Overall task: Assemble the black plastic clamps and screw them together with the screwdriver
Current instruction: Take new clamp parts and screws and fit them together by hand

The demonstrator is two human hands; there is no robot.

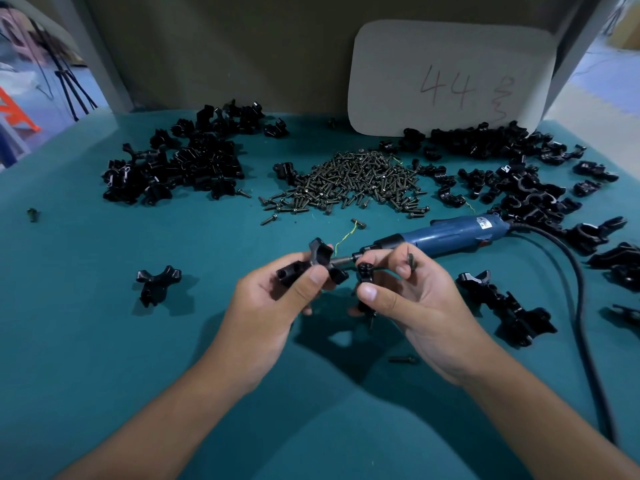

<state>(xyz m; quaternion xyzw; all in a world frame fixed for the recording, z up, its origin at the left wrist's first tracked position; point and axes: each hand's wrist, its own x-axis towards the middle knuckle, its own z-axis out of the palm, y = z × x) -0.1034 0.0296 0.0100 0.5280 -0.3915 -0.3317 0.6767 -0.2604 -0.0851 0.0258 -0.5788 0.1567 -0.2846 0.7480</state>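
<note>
While the left hand grips a black Y-shaped plastic clamp body, the right hand pinches a small black clamp piece; line up the holes squarely before mating.

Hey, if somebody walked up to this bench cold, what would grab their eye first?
Probably the two hands at centre: the left hand grips a black clamp piece, the right hand pinches a smaller black part. Just behind them lies a blue electric screwdriver, and farther back a heap of screws sits between two piles of black clamp parts.
</note>
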